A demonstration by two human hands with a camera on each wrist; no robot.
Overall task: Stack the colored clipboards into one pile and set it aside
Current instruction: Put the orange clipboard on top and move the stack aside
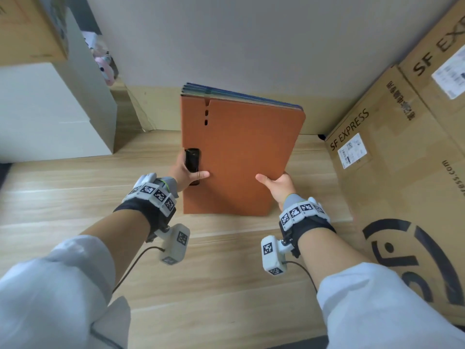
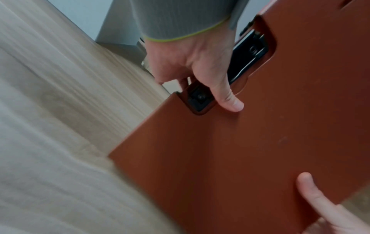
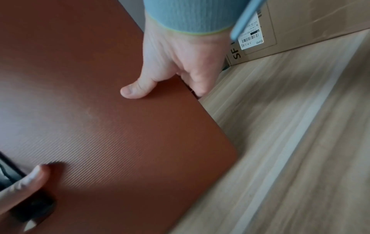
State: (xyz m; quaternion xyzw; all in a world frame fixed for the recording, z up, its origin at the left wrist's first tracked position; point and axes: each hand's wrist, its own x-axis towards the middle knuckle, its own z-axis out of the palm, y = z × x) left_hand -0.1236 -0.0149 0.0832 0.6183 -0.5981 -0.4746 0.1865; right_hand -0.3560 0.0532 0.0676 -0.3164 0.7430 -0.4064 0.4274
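Pile: the clipboard pile is held above the wooden desk, with the orange clipboard on top and blue and grey edges showing under it at the far end.
Left hand: the left hand grips the left long edge at the black clip; its thumb lies on the orange face and the fingers go under.
Right hand: the right hand grips the right long edge near the lower corner, thumb on top, fingers curled under the pile.
Key relation: the long axis of the pile runs away from the person toward the wall. The pile sits between the two hands, so neither hand is clearly nearer. The far end seems higher than the near end, but I cannot tell if the near edge touches the desk.
Surface: light wood grain, smooth; I judge the pile can be put down flat on it.
Room: a cardboard box marked SF EXPRESS stands close on the right, a white cabinet on the left.
Next move, as a guess: free space lies more to the left and near side.
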